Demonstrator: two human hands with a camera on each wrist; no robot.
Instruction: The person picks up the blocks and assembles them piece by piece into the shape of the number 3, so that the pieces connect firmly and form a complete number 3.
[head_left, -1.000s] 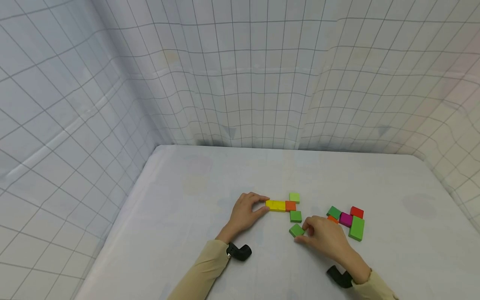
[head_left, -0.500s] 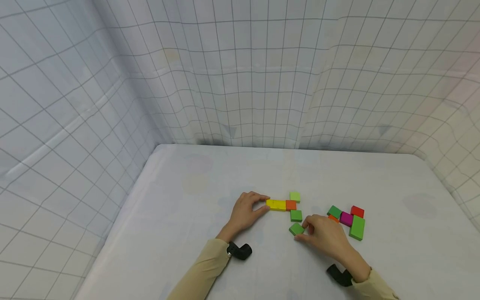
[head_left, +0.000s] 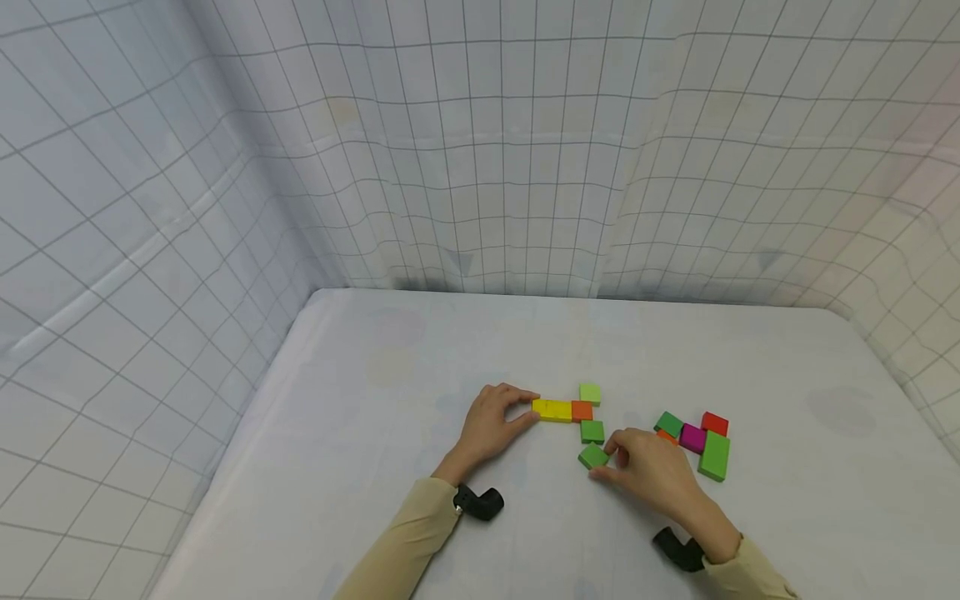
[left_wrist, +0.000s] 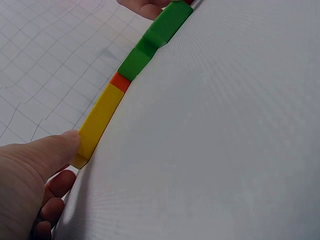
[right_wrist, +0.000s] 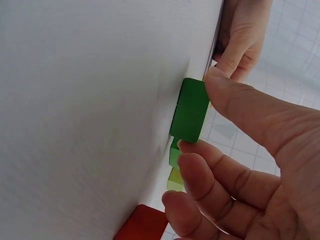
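My left hand [head_left: 491, 423] holds the left end of a yellow block [head_left: 556, 411] between thumb and fingers. An orange block [head_left: 582, 411] abuts its right end. Above the orange one lies a light green block [head_left: 590, 393], and below it a green block [head_left: 592, 432]. With thumb and fingertips, my right hand [head_left: 651, 468] pinches another green block [head_left: 593, 456], which is turned at an angle just below that one. Its far corner is close to the lower green block; whether they touch I cannot tell. The right wrist view shows the pinched block [right_wrist: 191, 110] between thumb and index fingertip.
Right of my right hand lies a loose cluster: a dark green block [head_left: 669, 423], a partly covered orange block [head_left: 666, 437], a purple block [head_left: 692, 437], a red block [head_left: 716, 423] and a longer green block [head_left: 714, 456]. Gridded white curtains [head_left: 480, 167] stand around the white table [head_left: 390, 358].
The pinched green block has edged slightly away from me, narrowing the gap to the green block above it. My left hand and the other blocks stay put.
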